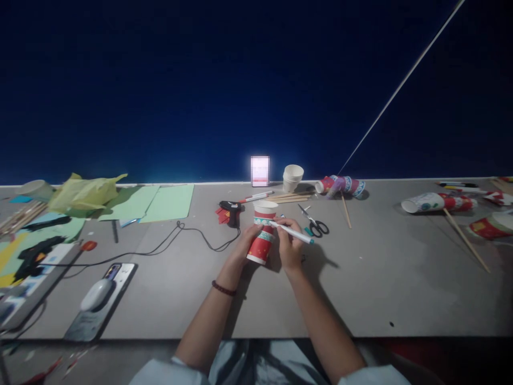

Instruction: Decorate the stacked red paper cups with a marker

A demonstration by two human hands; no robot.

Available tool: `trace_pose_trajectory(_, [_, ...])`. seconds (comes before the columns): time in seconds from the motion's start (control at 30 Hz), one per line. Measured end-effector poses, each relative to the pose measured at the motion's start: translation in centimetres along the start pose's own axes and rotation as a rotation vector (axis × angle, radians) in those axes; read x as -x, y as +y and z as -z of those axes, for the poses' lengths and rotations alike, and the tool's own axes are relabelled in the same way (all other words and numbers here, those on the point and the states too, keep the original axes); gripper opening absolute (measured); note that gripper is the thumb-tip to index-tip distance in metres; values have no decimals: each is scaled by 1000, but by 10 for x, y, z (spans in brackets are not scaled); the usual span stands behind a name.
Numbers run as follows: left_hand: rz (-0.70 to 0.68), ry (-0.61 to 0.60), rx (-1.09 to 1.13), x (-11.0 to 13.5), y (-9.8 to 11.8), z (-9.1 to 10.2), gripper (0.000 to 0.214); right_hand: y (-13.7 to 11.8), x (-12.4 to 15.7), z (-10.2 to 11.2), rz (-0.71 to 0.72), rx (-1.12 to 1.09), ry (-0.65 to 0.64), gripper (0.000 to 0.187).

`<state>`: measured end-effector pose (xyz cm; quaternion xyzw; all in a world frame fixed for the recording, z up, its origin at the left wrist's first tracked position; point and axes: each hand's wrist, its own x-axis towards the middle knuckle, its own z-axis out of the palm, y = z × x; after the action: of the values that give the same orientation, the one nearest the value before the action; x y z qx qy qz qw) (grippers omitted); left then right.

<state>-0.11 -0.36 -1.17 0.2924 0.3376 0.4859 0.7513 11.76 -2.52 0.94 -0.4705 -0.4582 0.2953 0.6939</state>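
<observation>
Two red paper cups (259, 249), joined end to end with white and teal patterned bands, stand tilted above the middle of the table. Wrapped around their left side is my left hand (245, 245), closed on them, with a dark bead bracelet at the wrist. My right hand (292, 247) grips a white marker (295, 232) with a teal end. The marker's tip points left at the upper part of the cups, and I cannot tell whether it touches them. Scissors (316, 226) with black handles lie just right of my right hand.
Behind the cups lie a glue gun (230, 212), wooden sticks (290, 198) and stacked white cups (293, 178). Joined cups with sticks (344, 186) lie to the right. On the left are a phone (102, 302), a power strip (38, 289), green paper (168, 203) and a cord.
</observation>
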Motion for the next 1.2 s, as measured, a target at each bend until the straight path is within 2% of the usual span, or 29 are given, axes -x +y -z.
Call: trace_pose_trajectory(1.2, [-28,-28,-35,0,2,-2,44,0,-1,0,30,17,-8,7])
